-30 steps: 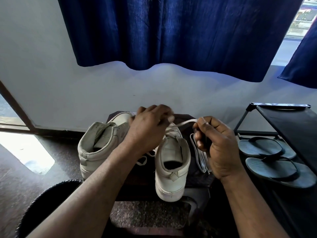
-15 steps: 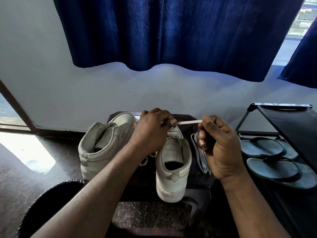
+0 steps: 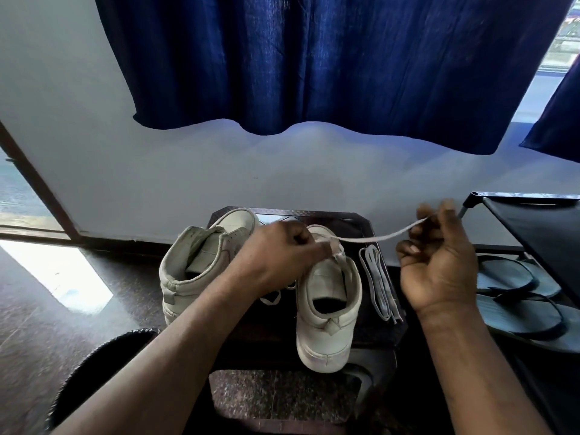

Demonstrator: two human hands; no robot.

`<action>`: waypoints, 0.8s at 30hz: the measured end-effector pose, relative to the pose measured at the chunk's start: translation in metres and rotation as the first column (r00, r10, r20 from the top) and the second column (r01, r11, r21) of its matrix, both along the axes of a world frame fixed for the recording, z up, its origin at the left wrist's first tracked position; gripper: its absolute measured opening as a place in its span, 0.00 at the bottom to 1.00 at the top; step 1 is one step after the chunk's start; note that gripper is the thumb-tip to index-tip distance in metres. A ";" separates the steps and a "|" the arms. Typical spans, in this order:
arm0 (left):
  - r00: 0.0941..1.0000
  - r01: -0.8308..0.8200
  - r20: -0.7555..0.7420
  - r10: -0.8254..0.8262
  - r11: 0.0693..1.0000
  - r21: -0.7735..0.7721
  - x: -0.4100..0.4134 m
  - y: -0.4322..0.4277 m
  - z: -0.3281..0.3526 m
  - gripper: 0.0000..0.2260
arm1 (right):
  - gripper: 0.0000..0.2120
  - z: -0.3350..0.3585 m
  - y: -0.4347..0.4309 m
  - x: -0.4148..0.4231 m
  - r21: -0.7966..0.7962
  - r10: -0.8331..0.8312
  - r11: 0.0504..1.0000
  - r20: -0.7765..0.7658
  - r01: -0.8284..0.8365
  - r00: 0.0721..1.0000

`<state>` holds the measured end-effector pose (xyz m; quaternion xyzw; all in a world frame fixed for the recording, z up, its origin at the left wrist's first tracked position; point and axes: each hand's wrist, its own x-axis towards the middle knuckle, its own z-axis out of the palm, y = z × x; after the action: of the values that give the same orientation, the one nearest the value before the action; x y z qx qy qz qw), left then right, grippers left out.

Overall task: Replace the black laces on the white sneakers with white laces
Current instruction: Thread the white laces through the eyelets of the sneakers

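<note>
Two white sneakers stand heel-toward-me on a dark stool. Over the tongue of the right sneaker, my left hand has its fingers curled on the shoe's upper eyelets and on the lace there. A white lace runs taut from that spot up to the right, where my right hand pinches its end between blurred fingertips. A loose loop of the same lace hangs between the shoes. The left sneaker has no lace visible. No black lace is in view.
A folded spare white lace lies on the stool right of the right sneaker. A black shoe rack with grey flip-flops stands at the right. Blue curtain and white wall behind; a dark round object at lower left.
My right hand has swung out to the right and upward, drawing a longer length of white lace through the right sneaker. My left hand stays on the shoe's tongue.
</note>
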<state>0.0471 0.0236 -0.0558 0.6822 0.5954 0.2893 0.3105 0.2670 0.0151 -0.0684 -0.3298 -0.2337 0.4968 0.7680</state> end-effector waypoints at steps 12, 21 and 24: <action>0.944 -0.255 0.174 0.279 0.955 -0.150 -0.009 -0.013 -0.006 0.10 | 0.04 -0.011 -0.001 -0.058 -0.142 0.142 0.990 0.933 -0.027 0.331; 0.735 -0.119 0.596 0.323 0.927 -0.355 -0.013 -0.018 -0.017 0.05 | 0.05 -0.012 0.000 -0.055 -0.234 0.223 0.972 0.943 0.013 0.249; 0.685 -0.092 0.652 0.325 0.926 -0.365 -0.012 -0.018 -0.019 0.04 | 0.09 -0.014 0.000 -0.056 -0.226 0.212 0.974 0.939 0.020 0.271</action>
<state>0.0351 0.0056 -0.0747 0.3910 0.5438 0.4655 0.5785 0.2107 0.0154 -0.0821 -0.6195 -0.6182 0.2641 0.4053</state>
